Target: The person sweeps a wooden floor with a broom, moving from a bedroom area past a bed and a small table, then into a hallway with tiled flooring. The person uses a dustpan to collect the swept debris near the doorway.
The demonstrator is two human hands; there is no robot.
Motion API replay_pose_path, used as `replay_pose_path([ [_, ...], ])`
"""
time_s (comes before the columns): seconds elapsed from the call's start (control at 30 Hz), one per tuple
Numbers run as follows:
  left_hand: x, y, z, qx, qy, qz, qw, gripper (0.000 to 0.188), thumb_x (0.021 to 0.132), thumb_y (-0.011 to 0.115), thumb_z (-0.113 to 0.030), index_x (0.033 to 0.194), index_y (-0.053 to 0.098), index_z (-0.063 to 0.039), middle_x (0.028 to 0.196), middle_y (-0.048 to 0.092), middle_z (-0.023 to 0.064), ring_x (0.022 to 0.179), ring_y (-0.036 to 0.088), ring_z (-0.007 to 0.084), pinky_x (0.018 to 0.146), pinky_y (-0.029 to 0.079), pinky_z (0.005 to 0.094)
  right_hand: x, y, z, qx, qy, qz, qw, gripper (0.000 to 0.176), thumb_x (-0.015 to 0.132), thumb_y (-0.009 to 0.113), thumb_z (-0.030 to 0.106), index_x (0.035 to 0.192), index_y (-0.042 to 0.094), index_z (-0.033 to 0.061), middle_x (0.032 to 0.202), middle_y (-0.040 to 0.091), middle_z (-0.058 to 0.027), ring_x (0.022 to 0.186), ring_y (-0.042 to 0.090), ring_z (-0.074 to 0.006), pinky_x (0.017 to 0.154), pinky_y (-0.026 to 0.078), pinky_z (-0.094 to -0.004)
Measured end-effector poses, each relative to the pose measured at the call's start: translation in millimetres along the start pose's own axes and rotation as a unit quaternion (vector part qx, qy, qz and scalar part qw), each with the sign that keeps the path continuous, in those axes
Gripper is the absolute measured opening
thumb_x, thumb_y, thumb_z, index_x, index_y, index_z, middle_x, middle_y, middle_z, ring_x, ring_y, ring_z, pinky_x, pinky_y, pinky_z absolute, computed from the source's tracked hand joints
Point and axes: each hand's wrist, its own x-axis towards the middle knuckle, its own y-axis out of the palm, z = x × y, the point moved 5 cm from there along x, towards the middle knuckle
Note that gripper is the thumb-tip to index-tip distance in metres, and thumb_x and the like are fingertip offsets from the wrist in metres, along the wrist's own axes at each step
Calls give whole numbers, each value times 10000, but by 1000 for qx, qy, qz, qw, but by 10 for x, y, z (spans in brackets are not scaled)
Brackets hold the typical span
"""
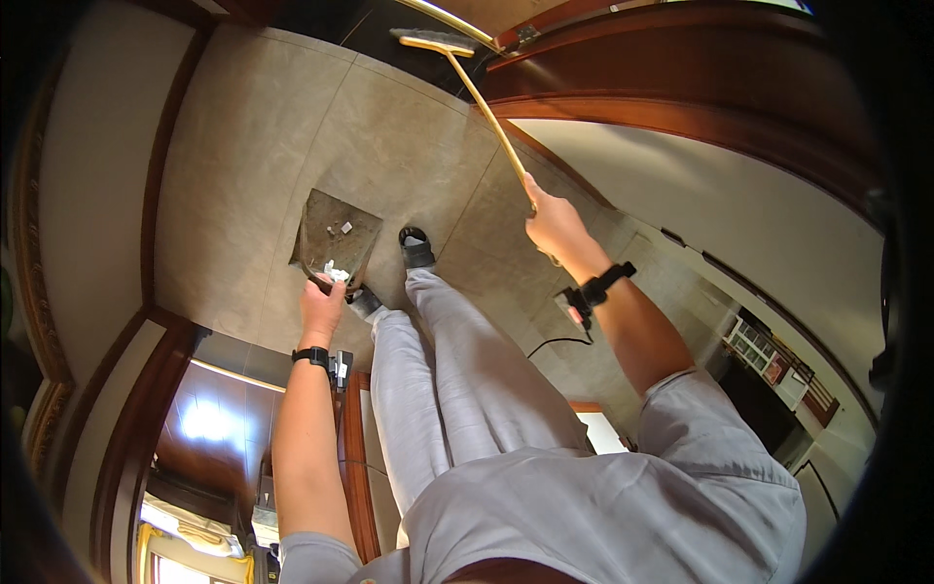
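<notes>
My right hand (558,228) is closed around the pale handle of a long broom (485,106). The broom's dark bristles lie on black floor tile by the doorway at the top. Lower left, my left hand (322,306) grips the handle of a dustpan (338,219), whose dark pan holds some white scraps and small bits of debris. A crumpled white piece (335,271) is right by my left fingers; whether they touch it, I cannot tell. Both wrists wear black straps with small devices.
Beige floor tiles (248,153) spread around my feet in dark sandals (417,248). A brown wooden door (657,73) and a metal threshold strip (456,22) are at the top. Wood-framed doorways stand at the lower left. A black cable (558,340) hangs from the right wrist device.
</notes>
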Motion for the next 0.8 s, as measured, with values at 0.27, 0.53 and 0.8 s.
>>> replay_pose_path([
  [0.27,76,45,-67,17,11,0,1000,406,827,766,-376,954,622,-19,819,680,131,783,680,303,762,545,409,-870,824,-69,-72,-46,120,989,795,868,561,15,1610,280,58,871,701,-288,786,698,-441,709,539,-536],
  [0.53,68,17,-12,8,29,21,999,423,832,759,-388,970,614,-15,806,665,141,770,668,296,752,542,401,-1596,756,5,43,-5,290,956,747,884,526,17,1605,365,129,804,684,-221,640,661,-316,611,512,-446],
  [0.8,-384,-48,254,-5,31,11,999,374,836,759,-334,955,610,-12,799,662,130,755,659,271,743,542,398,-1798,381,-270,83,-25,200,976,743,889,556,14,1596,400,181,741,595,-100,541,543,-147,515,473,-349],
])
